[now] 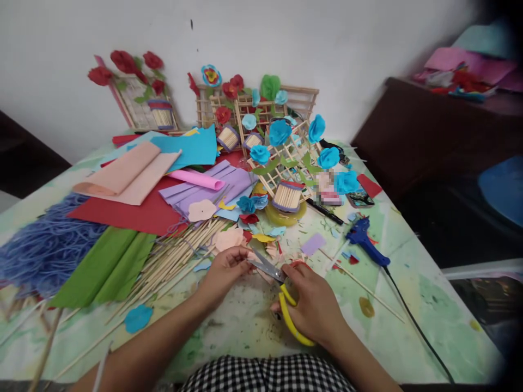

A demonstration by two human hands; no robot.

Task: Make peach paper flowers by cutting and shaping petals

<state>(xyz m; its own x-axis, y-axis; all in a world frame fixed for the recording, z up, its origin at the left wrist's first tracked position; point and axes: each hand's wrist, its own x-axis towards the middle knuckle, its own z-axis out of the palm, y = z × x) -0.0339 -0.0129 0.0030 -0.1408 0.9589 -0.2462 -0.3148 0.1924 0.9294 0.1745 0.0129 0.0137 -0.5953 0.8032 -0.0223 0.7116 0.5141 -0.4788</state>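
Observation:
Yellow-handled scissors [289, 313] are in my right hand [312, 299], with their blades pointing up and to the left. The fingers of my left hand [229, 269] are pinched together beside the blade tips, on a small piece of peach paper [261, 272] that is partly hidden by the blades. A peach paper flower shape [229, 238] and coloured scraps lie just beyond my hands. Behind them, a wooden stick lattice [286, 158] bears blue paper flowers [280, 132] and green leaves.
Sticks [175, 256], green paper [102, 269] and blue yarn [44, 239] lie to the left, below coloured paper sheets [122, 174]. On the right are a blue glue gun [365, 242] with its cord, a black marker [324, 211] and a phone [360, 198].

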